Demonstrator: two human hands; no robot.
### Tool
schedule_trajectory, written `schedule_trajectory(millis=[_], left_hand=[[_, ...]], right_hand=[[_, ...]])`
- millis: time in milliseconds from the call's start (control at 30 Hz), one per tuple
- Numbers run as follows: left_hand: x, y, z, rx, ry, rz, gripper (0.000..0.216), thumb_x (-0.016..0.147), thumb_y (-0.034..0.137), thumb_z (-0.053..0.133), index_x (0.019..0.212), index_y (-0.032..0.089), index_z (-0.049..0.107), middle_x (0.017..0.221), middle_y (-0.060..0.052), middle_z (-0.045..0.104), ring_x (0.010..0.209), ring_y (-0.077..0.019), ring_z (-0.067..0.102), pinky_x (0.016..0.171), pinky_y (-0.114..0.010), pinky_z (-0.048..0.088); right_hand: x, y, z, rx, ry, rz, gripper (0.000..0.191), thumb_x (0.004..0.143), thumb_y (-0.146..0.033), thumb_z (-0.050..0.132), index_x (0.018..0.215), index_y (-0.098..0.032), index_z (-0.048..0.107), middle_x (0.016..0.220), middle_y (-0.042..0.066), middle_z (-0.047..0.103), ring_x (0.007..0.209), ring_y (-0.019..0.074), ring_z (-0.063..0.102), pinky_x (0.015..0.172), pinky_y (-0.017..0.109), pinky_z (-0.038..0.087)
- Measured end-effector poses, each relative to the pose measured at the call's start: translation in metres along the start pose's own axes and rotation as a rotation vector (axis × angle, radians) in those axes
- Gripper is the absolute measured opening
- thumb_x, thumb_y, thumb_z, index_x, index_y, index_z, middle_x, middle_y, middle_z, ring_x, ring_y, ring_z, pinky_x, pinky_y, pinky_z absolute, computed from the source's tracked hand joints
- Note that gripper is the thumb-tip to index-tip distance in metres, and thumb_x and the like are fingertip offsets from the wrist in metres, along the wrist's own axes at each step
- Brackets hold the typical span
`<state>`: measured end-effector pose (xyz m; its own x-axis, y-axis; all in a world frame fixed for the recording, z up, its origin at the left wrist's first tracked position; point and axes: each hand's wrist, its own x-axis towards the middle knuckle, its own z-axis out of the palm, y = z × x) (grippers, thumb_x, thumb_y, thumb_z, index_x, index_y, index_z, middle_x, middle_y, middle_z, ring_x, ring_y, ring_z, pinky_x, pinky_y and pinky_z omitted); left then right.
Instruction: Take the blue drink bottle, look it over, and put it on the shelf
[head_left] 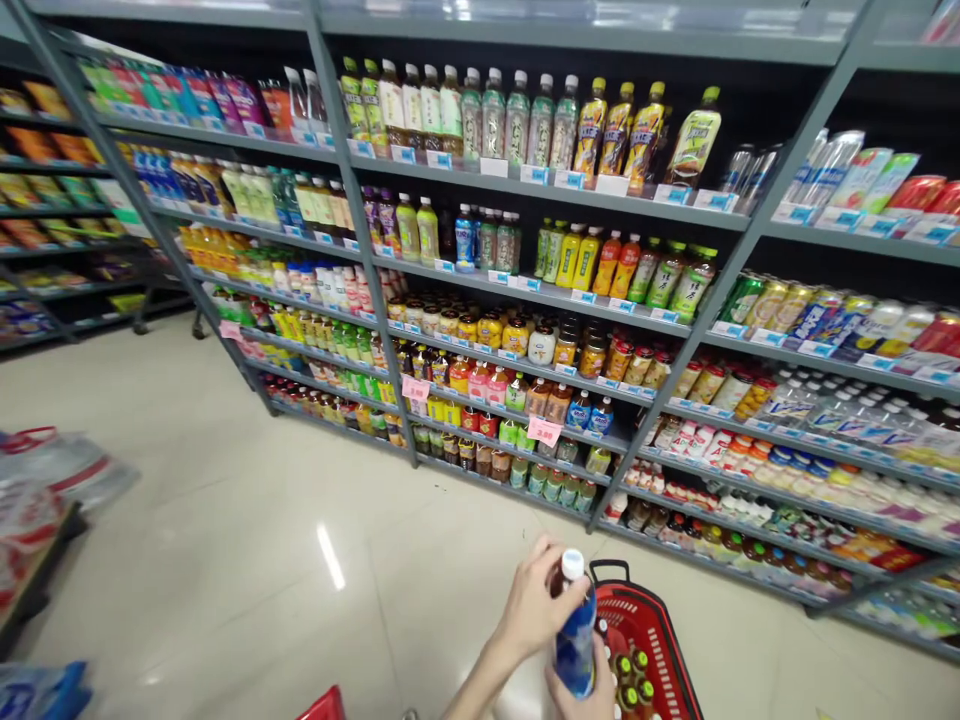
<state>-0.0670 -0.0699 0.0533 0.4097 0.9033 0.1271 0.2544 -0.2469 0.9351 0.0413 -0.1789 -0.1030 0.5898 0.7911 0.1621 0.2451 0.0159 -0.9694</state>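
A bottle with a white cap and a dark blue label (576, 640) is held between my two hands, tilted slightly. My left hand (536, 600) grips it near the neck, thumb across the front and fingers behind. Lower down, my right hand (585, 690) wraps around the bottle's base. Just right of the hands stands a red shopping basket (667, 640) with a black handle. Inside it are several bottles with yellow-green caps (634, 675), partly hidden by my right hand.
Tall grey shelves (525, 185) packed with drinks run across the view, with pink price tags (544, 431) low down. Bagged goods (34, 520) on a low platform stand at the left. A red edge (322, 705) shows at the bottom. Pale shiny floor (247, 560) lies between.
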Motion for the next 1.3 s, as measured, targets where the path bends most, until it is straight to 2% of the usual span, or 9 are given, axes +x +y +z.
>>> schedule_trajectory(millis=[133,233,300,400,667,833,1033,1133,1300], left_hand=[[0.007,-0.016,-0.006,-0.547,0.031,-0.078,0.046,0.089,0.06,0.062,0.114,0.022,0.067,0.111,-0.01,0.067,0.102,-0.0273,0.065,0.089,-0.038,0.052],[0.004,-0.022,-0.008,-0.895,0.057,-0.203,0.063,0.086,0.064,0.067,0.133,0.024,0.055,0.113,-0.01,0.071,0.096,-0.0276,0.071,0.083,-0.038,0.056],[0.002,-0.023,-0.008,-0.972,0.095,-0.257,0.066,0.084,0.063,0.07,0.134,0.024,0.052,0.108,-0.01,0.073,0.088,-0.0264,0.074,0.073,-0.036,0.058],[-0.002,-0.023,-0.007,-0.994,0.164,-0.292,0.062,0.086,0.064,0.068,0.128,0.021,0.053,0.098,-0.01,0.075,0.078,-0.0247,0.074,0.06,-0.031,0.057],[-0.01,-0.031,-0.008,-1.118,0.225,-0.395,0.07,0.083,0.071,0.066,0.123,0.014,0.061,0.089,-0.01,0.077,0.073,-0.0244,0.074,0.06,-0.031,0.056],[-0.01,-0.032,-0.008,-1.174,0.304,-0.313,0.067,0.09,0.062,0.063,0.138,0.016,0.056,0.108,-0.012,0.078,0.093,-0.0275,0.075,0.08,-0.037,0.059],[-0.003,-0.049,-0.008,-1.074,0.386,-0.285,0.06,0.084,0.048,0.073,0.137,0.021,0.06,0.136,-0.009,0.069,0.124,-0.0268,0.064,0.108,-0.038,0.048],[0.0,-0.056,-0.007,-1.021,0.374,-0.304,0.064,0.081,0.05,0.078,0.135,0.02,0.062,0.143,-0.011,0.064,0.134,-0.0287,0.057,0.115,-0.041,0.042],[0.003,-0.06,-0.007,-1.0,0.344,-0.341,0.073,0.074,0.051,0.085,0.136,0.02,0.062,0.151,-0.013,0.058,0.142,-0.0337,0.05,0.12,-0.046,0.038]], right_hand=[[0.01,-0.013,-0.003,0.175,-0.187,0.046,0.067,0.072,-0.056,0.08,0.125,-0.021,0.06,0.117,0.014,0.075,0.107,0.038,0.073,0.091,0.048,0.063],[0.009,-0.037,-0.013,0.283,-0.438,0.105,0.081,0.076,-0.073,0.069,0.138,-0.022,0.054,0.12,0.016,0.074,0.1,0.0361,0.075,0.082,0.048,0.064],[0.005,-0.055,-0.016,0.387,-0.585,0.167,0.102,0.071,-0.085,0.063,0.149,-0.023,0.043,0.118,0.018,0.073,0.093,0.0353,0.076,0.075,0.048,0.064],[-0.002,-0.073,-0.015,0.462,-0.7,0.18,0.124,0.058,-0.086,0.074,0.155,-0.021,0.03,0.123,0.021,0.072,0.104,0.0384,0.075,0.084,0.051,0.062],[-0.002,-0.073,-0.013,0.451,-0.732,0.218,0.116,0.062,-0.065,0.088,0.152,-0.02,0.031,0.116,0.017,0.073,0.104,0.0341,0.075,0.089,0.047,0.06],[0.0,-0.066,-0.012,0.492,-0.753,0.271,0.107,0.062,-0.058,0.091,0.148,-0.022,0.037,0.118,0.016,0.073,0.109,0.0341,0.073,0.091,0.046,0.059],[0.0,-0.066,-0.004,0.301,-0.546,0.299,0.087,0.07,-0.048,0.087,0.142,-0.023,0.046,0.126,0.012,0.065,0.103,0.0272,0.07,0.084,0.041,0.063],[0.001,-0.064,0.001,0.295,-0.468,0.322,0.081,0.069,-0.043,0.087,0.137,-0.024,0.048,0.123,0.01,0.064,0.095,0.0241,0.071,0.078,0.039,0.064],[0.003,-0.057,0.003,0.302,-0.413,0.331,0.084,0.063,-0.036,0.091,0.134,-0.023,0.049,0.124,0.011,0.065,0.095,0.0245,0.073,0.085,0.041,0.062]])
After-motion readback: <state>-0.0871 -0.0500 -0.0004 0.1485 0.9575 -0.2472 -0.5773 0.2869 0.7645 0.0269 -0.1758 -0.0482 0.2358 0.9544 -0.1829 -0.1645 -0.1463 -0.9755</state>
